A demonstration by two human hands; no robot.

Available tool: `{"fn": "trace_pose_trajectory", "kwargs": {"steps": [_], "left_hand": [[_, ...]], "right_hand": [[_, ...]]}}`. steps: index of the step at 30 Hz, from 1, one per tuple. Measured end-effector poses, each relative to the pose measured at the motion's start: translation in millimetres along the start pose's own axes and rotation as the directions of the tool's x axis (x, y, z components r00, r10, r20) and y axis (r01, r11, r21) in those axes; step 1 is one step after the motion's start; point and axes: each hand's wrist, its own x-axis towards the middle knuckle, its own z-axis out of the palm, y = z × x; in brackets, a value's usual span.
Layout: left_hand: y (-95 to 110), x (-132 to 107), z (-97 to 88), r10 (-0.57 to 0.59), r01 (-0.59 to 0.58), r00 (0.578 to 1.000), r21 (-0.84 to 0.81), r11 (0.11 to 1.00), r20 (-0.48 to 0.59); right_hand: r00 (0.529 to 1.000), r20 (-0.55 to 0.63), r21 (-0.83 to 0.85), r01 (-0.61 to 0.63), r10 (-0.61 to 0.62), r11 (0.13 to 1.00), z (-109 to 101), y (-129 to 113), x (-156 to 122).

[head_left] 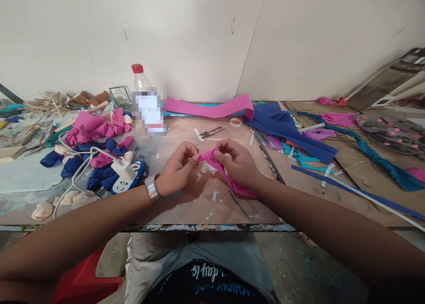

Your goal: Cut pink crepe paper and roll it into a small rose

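A strip of pink crepe paper (208, 155) is stretched between my two hands above the table. My left hand (177, 167) pinches its gathered, twisted left end between thumb and fingertips. Further right, my right hand (239, 162) grips the strip with the thumb on top and the fingers bent behind. The loose tail droops below my right hand onto the table. Beyond my hands lie a pink-handled utility knife (212, 131) and a roll of tape (235, 122). A wider pink crepe strip (209, 108) stretches along the back.
Rolled pink and blue paper flowers (88, 129) are heaped at left, beside a power strip (128, 176) with a white cable. A red-capped bottle (141, 78) stands behind a blurred phone (151, 111). Blue crepe paper (288, 129) and scraps cover the right side.
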Motion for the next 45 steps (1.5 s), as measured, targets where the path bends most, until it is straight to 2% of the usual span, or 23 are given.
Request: {"fn": "trace_pose_trajectory", "kwargs": {"steps": [9, 13, 18, 23, 29, 34, 42, 45], "left_hand": [[-0.8, 0.8, -0.8, -0.102, 0.098, 0.995, -0.184, 0.978, -0.013], [-1.6, 0.5, -1.5, -0.145, 0.148, 0.989, -0.161, 0.976, 0.026], [1.1, -0.3, -1.6, -0.137, 0.139, 0.990, -0.073, 0.988, 0.026], [1.6, -0.1, -3.5, -0.119, 0.125, 0.992, -0.126, 0.984, 0.050], [-0.2, -0.9, -3.4, -0.103, 0.124, 0.991, -0.276, 0.953, 0.088], [0.1, 0.2, -1.8, -0.154, 0.168, 0.986, -0.321, 0.932, 0.068], [-4.9, -0.1, -4.8, -0.107, 0.138, 0.988, -0.324, 0.936, 0.112], [-6.2, 0.2, -3.0, -0.106, 0.128, 0.991, -0.359, 0.925, 0.080]], "right_hand": [[0.998, 0.017, 0.151, -0.055, 0.053, 0.987, 1.0, 4.1, 1.2], [0.999, 0.014, 0.196, -0.051, 0.050, 0.979, 1.4, 7.5, 1.9], [0.997, 0.035, 0.196, -0.072, 0.066, 0.978, 1.6, 6.6, 1.0], [0.996, 0.068, 0.201, -0.071, 0.059, 0.977, 1.1, 2.7, 0.7], [0.992, 0.106, 0.202, -0.084, 0.063, 0.976, 0.7, -0.1, 0.7], [0.993, 0.089, 0.224, -0.096, 0.077, 0.970, 0.7, 2.1, 0.5], [0.998, 0.043, 0.208, -0.057, 0.049, 0.976, 0.6, 6.1, 3.1], [1.000, 0.007, 0.164, 0.004, -0.005, 0.986, -0.2, 8.4, 3.1]]}}
